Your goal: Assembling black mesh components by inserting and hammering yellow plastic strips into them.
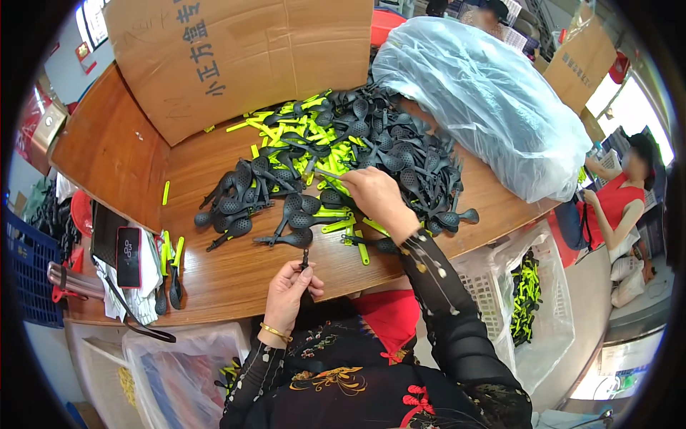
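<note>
My left hand (291, 292), at the table's front edge, is closed round a slim black utensil part; its narrow end (306, 259) points up and away, and the rest is hidden by my fingers and sleeve. My right hand (373, 199) reaches over the middle of the pile, fingers pinched at a thin dark handle (329, 174). What that handle belongs to I cannot make out. Around it lie black slotted and solid spoons (291, 207) and bright green plastic handles (275, 134), heaped together. Green handles (363, 249) also lie just below my right wrist.
A cardboard sheet (286, 57) stands behind the pile, a wooden panel (107, 143) at left. A plastic-wrapped bundle (486, 100) lies at right. A phone (129, 257) rests front left. Lined baskets (564, 314) flank me below the table. Another person (622, 193) works at far right.
</note>
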Motion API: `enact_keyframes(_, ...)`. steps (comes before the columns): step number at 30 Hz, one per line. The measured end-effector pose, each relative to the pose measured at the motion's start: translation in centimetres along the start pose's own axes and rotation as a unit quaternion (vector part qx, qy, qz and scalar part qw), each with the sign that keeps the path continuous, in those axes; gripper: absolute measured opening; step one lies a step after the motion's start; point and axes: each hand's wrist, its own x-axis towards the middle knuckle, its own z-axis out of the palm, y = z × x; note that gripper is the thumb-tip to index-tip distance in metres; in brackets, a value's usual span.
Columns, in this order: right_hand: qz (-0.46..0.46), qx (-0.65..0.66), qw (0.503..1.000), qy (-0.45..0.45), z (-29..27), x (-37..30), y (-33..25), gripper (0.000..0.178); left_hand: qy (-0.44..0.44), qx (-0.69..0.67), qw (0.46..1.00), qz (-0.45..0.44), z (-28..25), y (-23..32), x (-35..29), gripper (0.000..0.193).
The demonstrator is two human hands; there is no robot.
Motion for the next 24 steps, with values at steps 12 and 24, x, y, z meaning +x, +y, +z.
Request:
enact_keyframes(12, -0.058, -0.176, 0.978, -0.091, 2.9, 2.6, 1.5, 0.012, 0.010, 0.006, 1.000, -0.010, -1.0, 0.2, 0.2, 0.026)
enact_keyframes(24, 0.022, -0.186, 0.981, 0.058, -1.2, 3.5, 8.0, 0.027, 0.000, 0.020, 1.000, -0.003, -0.9, -0.2, 0.6, 0.026)
